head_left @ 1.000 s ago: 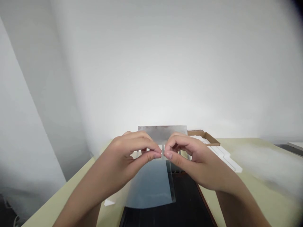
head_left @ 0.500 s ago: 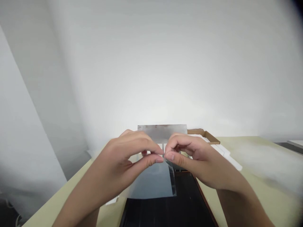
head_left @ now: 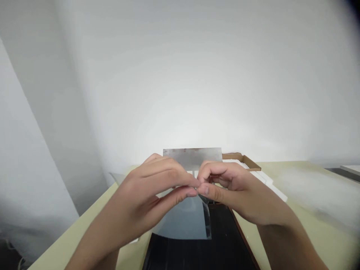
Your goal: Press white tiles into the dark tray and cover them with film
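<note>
My left hand (head_left: pixel 160 191) and my right hand (head_left: pixel 222 183) meet fingertip to fingertip in front of me. Between them a thin translucent bluish film sheet (head_left: pixel 184 221) with a clear right margin hangs down. The right thumb and fingers are pinched at its upper corner. My left thumb and fingertips close on the same upper edge, touching the right fingertips. Exactly how the film's edge lies between the fingertips is hidden. Beneath the sheet is a black flat surface (head_left: pixel 197 255) with a reddish-brown edge.
Behind the hands stands a grey metal plate (head_left: pixel 192 155) on a support. An open cardboard box (head_left: pixel 251 164) and white flat pieces (head_left: pixel 277 192) lie at the back right of the pale yellow table (head_left: pixel 298 221). Beyond is a white wall (head_left: pixel 197 75).
My left fingertips have moved right and come together against the right fingertips. The hanging film has shifted slightly right and down, its lower edge more curved. My right hand has barely moved.
</note>
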Demonstrator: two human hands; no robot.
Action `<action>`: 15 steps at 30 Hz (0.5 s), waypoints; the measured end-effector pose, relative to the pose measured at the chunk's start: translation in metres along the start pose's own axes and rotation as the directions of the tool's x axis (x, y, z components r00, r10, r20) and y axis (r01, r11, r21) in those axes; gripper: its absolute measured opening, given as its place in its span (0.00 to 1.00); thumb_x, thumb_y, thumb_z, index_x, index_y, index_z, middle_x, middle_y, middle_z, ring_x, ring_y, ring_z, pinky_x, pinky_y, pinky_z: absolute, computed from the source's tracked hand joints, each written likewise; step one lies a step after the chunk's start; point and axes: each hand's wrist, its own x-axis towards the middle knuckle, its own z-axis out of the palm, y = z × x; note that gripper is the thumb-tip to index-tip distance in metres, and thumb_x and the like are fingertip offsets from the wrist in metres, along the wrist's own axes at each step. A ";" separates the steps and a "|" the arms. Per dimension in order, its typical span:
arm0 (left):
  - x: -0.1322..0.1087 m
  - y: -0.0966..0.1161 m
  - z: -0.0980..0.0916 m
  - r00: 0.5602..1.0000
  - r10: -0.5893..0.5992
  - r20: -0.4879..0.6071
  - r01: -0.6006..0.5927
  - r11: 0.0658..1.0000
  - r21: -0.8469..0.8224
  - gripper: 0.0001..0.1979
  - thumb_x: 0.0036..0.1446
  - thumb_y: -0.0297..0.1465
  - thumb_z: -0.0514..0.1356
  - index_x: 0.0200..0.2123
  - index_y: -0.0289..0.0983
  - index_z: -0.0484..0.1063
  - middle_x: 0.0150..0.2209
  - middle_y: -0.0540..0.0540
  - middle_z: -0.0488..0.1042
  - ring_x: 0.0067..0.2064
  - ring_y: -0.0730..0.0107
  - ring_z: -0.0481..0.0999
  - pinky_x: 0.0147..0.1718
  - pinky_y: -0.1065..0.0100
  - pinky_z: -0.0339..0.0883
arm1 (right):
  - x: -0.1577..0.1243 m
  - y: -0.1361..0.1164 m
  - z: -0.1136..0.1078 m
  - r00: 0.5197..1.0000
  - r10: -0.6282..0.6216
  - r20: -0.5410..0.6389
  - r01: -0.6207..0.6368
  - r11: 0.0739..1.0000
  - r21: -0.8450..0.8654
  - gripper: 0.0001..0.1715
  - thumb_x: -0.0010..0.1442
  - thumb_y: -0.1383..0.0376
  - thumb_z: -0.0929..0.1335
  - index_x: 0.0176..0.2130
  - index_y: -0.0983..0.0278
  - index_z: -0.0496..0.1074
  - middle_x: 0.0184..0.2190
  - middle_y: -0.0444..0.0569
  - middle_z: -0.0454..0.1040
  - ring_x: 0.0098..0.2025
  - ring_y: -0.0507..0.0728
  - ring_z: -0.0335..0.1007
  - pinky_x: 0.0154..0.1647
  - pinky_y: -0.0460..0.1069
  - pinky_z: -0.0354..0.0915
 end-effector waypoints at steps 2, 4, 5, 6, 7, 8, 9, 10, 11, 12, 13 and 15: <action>0.000 0.000 0.001 0.999 0.026 -0.022 -0.026 1.000 0.010 0.13 0.70 0.21 0.63 0.51 0.43 0.80 0.39 0.49 0.78 0.38 0.70 0.76 0.38 0.67 0.69 | 0.000 0.001 0.000 1.000 -0.003 0.010 0.002 0.998 0.060 0.10 0.71 0.57 0.74 0.40 0.60 0.77 0.35 0.41 0.73 0.37 0.51 0.64 0.36 0.48 0.57; -0.001 0.000 0.003 0.998 0.054 -0.038 -0.053 0.998 0.029 0.17 0.69 0.18 0.61 0.52 0.44 0.80 0.42 0.47 0.77 0.39 0.70 0.76 0.36 0.67 0.68 | 0.000 0.002 -0.001 1.000 0.001 0.022 -0.004 0.993 0.120 0.11 0.70 0.57 0.74 0.39 0.61 0.76 0.33 0.41 0.72 0.35 0.50 0.62 0.35 0.48 0.56; -0.001 0.000 0.004 0.996 0.075 -0.044 -0.073 0.997 0.040 0.19 0.69 0.17 0.60 0.52 0.44 0.81 0.43 0.47 0.76 0.40 0.70 0.76 0.36 0.67 0.68 | 0.000 0.003 -0.001 1.000 0.006 0.029 -0.011 0.988 0.151 0.11 0.69 0.57 0.75 0.39 0.62 0.76 0.32 0.41 0.70 0.33 0.50 0.61 0.34 0.48 0.55; 0.000 0.000 0.004 0.994 0.093 -0.051 -0.090 0.995 0.051 0.20 0.68 0.16 0.60 0.52 0.45 0.81 0.43 0.47 0.76 0.40 0.71 0.75 0.36 0.67 0.67 | 0.000 0.003 -0.002 0.999 0.008 0.036 -0.015 0.983 0.181 0.12 0.68 0.57 0.76 0.38 0.62 0.76 0.30 0.40 0.69 0.32 0.50 0.60 0.33 0.48 0.54; 0.000 0.000 0.005 0.992 0.109 -0.059 -0.106 0.992 0.062 0.21 0.68 0.15 0.60 0.52 0.44 0.81 0.44 0.47 0.76 0.40 0.71 0.75 0.37 0.67 0.67 | 0.000 0.004 -0.002 0.999 0.008 0.044 -0.018 0.977 0.214 0.12 0.68 0.57 0.76 0.38 0.63 0.76 0.29 0.40 0.68 0.31 0.50 0.59 0.32 0.48 0.54; 0.000 0.000 0.005 0.990 0.120 -0.068 -0.115 0.991 0.072 0.21 0.67 0.15 0.61 0.52 0.44 0.81 0.44 0.47 0.76 0.39 0.72 0.75 0.37 0.67 0.67 | 0.000 0.005 -0.002 0.998 0.008 0.055 -0.021 0.969 0.248 0.13 0.68 0.57 0.76 0.38 0.63 0.76 0.28 0.40 0.67 0.31 0.50 0.59 0.33 0.47 0.54; 0.000 0.001 0.006 0.989 0.128 -0.078 -0.122 0.989 0.080 0.21 0.67 0.14 0.61 0.52 0.43 0.81 0.43 0.48 0.76 0.39 0.72 0.74 0.36 0.67 0.67 | 0.000 0.006 -0.002 0.998 0.008 0.066 -0.026 0.959 0.281 0.13 0.68 0.57 0.76 0.38 0.63 0.76 0.28 0.40 0.67 0.31 0.50 0.59 0.33 0.47 0.55; 0.000 0.002 0.006 0.987 0.133 -0.091 -0.125 0.988 0.087 0.21 0.66 0.14 0.61 0.51 0.43 0.81 0.43 0.48 0.76 0.38 0.72 0.74 0.36 0.66 0.67 | 0.001 0.007 -0.002 0.997 0.005 0.080 -0.030 0.950 0.312 0.14 0.68 0.56 0.75 0.38 0.64 0.77 0.29 0.41 0.68 0.32 0.50 0.60 0.34 0.47 0.56; 0.000 0.003 0.005 0.985 0.134 -0.107 -0.124 0.988 0.095 0.20 0.66 0.14 0.61 0.50 0.43 0.82 0.43 0.48 0.76 0.38 0.72 0.74 0.36 0.66 0.67 | 0.002 0.008 -0.001 0.996 0.002 0.091 -0.033 0.940 0.340 0.14 0.69 0.56 0.75 0.38 0.64 0.77 0.29 0.42 0.69 0.32 0.50 0.62 0.35 0.47 0.57; -0.001 0.004 0.005 0.983 0.136 -0.120 -0.124 0.987 0.102 0.20 0.65 0.13 0.61 0.49 0.42 0.82 0.43 0.48 0.76 0.38 0.72 0.74 0.35 0.66 0.67 | 0.003 0.009 -0.001 0.995 -0.004 0.104 -0.035 0.930 0.367 0.15 0.69 0.56 0.75 0.38 0.64 0.77 0.29 0.42 0.70 0.33 0.50 0.63 0.36 0.47 0.58; -0.001 0.005 0.005 0.982 0.138 -0.127 -0.124 0.986 0.108 0.20 0.65 0.13 0.61 0.48 0.42 0.82 0.43 0.48 0.76 0.38 0.72 0.74 0.35 0.66 0.67 | 0.004 0.010 0.000 0.993 -0.010 0.116 -0.037 0.920 0.391 0.15 0.69 0.55 0.75 0.38 0.65 0.77 0.29 0.43 0.70 0.32 0.50 0.64 0.36 0.47 0.59; -0.001 0.008 0.004 0.981 0.142 -0.134 -0.127 0.986 0.112 0.19 0.65 0.13 0.60 0.47 0.42 0.81 0.42 0.48 0.77 0.38 0.71 0.75 0.35 0.65 0.69 | 0.006 0.012 0.002 0.991 -0.025 0.132 -0.036 0.899 0.436 0.16 0.68 0.54 0.75 0.37 0.65 0.77 0.28 0.43 0.71 0.31 0.50 0.65 0.36 0.47 0.59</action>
